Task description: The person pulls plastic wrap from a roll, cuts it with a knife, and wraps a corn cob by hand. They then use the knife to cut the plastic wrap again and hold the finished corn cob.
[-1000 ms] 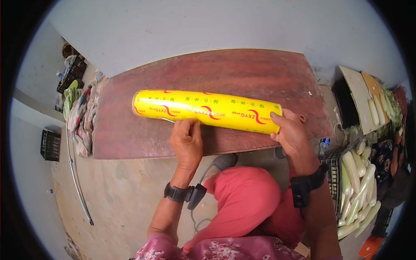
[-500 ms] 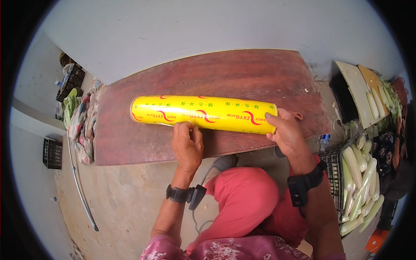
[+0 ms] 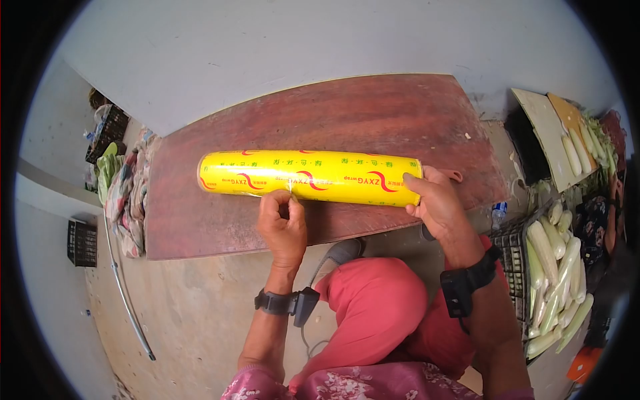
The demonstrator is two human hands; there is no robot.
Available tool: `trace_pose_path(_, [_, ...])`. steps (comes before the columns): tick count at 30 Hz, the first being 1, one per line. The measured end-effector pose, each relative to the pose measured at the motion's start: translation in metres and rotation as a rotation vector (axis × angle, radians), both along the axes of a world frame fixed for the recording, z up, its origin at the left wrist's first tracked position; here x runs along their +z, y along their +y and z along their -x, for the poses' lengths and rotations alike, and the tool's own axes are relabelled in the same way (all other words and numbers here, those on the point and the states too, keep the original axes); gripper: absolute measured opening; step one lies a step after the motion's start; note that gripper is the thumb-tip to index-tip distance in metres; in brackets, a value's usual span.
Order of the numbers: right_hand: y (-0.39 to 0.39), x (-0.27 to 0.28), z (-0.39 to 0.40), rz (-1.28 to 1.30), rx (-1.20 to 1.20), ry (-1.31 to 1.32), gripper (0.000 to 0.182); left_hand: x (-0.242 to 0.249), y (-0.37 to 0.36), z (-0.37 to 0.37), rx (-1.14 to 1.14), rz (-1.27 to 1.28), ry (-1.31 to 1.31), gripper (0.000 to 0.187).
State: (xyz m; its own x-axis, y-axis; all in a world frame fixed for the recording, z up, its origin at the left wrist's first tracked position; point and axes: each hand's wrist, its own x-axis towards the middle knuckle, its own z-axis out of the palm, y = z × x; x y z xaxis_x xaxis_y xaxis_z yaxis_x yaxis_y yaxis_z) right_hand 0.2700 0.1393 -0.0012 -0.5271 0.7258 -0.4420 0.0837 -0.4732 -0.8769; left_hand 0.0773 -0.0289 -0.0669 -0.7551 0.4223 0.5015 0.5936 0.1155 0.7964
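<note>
A: so how's that yellow roll (image 3: pixel 333 176) lying?
B: mid-frame, stretching left to right over the bench (image 3: pixel 347 107), dipping slightly rightward. right hand (image 3: pixel 441 201)'s gripping its right end, left hand (image 3: pixel 283 228)'s pinching its lower edge. both are touching it.

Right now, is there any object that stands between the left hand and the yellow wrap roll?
Nothing visible does. The left hand is directly at the near side of the yellow wrap roll, while the right hand holds its right end.
</note>
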Motion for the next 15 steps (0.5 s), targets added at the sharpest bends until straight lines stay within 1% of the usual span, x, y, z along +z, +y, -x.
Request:
trace_pose_path(3, [0.002, -0.001, 0.000, -0.004, 0.021, -0.018, 0.026, -0.001, -0.002, 0.002, -0.003, 0.015, -0.053, 0.008])
trace_pose_path(6, [0.001, 0.001, -0.001, -0.006, 0.023, -0.023, 0.026, 0.002, -0.002, 0.003, -0.023, 0.015, -0.107, 0.007])
trace_pose_path(9, [-0.002, 0.011, 0.003, -0.085, 0.027, -0.179, 0.034, 0.003, -0.003, 0.004, -0.052, -0.004, -0.129, 0.007])
trace_pose_path(11, [0.003, -0.013, -0.002, -0.741, 0.020, -0.511, 0.040, 0.001, -0.004, 0.006, -0.066, -0.013, -0.126, 0.007])
trace_pose_path(12, [0.001, -0.012, 0.001, -1.077, 0.016, -0.671, 0.044, 0.002, -0.004, 0.006, -0.069, -0.013, -0.106, 0.007])
trace_pose_path(15, [-0.004, 0.012, 0.002, -1.252, -0.032, -0.456, 0.042, 0.008, -0.004, 0.005, -0.066, -0.017, -0.076, 0.007])
